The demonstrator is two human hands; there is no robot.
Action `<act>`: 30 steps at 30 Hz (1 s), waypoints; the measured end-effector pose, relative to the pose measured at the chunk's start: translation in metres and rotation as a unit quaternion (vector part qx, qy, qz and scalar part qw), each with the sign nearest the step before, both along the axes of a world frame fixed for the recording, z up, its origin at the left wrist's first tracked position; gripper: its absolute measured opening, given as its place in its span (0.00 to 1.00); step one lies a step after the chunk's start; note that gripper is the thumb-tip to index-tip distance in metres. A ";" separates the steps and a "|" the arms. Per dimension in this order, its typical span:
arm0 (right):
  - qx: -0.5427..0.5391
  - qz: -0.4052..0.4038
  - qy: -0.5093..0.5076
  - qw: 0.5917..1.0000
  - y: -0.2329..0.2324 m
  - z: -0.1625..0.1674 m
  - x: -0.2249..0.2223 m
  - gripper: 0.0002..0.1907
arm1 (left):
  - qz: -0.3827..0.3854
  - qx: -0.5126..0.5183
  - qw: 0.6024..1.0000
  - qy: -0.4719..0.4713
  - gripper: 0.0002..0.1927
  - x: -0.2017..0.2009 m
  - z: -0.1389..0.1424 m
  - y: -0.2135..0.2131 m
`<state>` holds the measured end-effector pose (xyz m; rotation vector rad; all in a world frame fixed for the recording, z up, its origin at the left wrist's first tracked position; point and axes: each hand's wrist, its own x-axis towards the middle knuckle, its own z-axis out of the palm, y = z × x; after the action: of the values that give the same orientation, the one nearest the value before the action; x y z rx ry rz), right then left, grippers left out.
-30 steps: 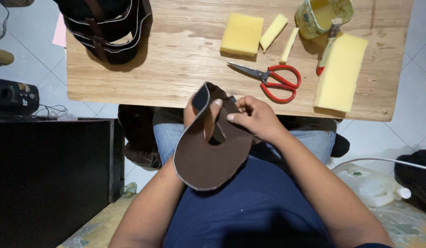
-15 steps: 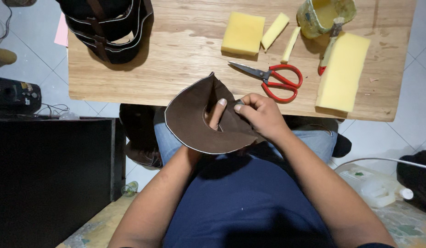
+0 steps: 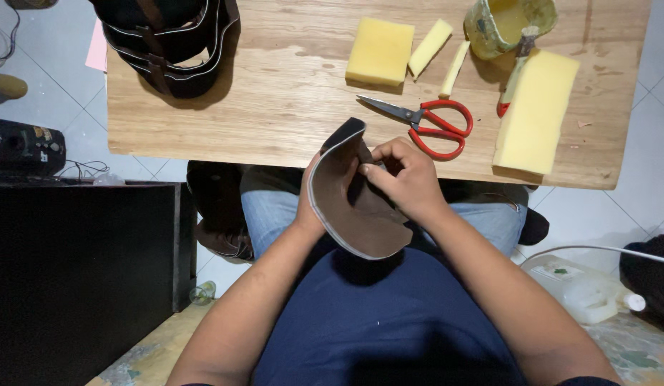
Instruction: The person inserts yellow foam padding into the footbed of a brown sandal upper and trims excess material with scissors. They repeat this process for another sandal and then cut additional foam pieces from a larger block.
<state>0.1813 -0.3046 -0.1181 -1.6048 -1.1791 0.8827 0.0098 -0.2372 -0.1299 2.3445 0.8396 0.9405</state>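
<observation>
I hold a dark brown leather piece [image 3: 353, 214], oval with a pale stitched edge, bent into a curve over my lap just below the wooden table's front edge [image 3: 274, 146]. My left hand [image 3: 308, 207] grips it from behind on the left, mostly hidden by the leather. My right hand [image 3: 403, 179] pinches its upper inner part with thumb and fingers. Red-handled scissors [image 3: 435, 125] lie on the table just above my right hand.
Yellow foam blocks [image 3: 380, 51] [image 3: 535, 111] and two thin foam strips [image 3: 430, 47] lie on the table, with a glue can [image 3: 507, 25] and brush. A stack of dark leather sandals [image 3: 167, 39] sits at the back left. A black cabinet [image 3: 74, 279] stands at the left.
The leather piece has been turned and folded: it went from a flat oval to a spread shape and is now curled upright, edge toward me. Both hands kept hold of it.
</observation>
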 end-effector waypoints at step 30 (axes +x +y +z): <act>0.032 0.021 0.137 0.990 0.007 -0.002 0.004 0.03 | -0.075 -0.531 0.834 -0.131 0.17 0.000 0.015 0.020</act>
<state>0.1850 -0.2975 -0.1203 -1.3619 -1.0382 1.0447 0.0101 -0.2174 -0.1151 1.2515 0.7573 0.4816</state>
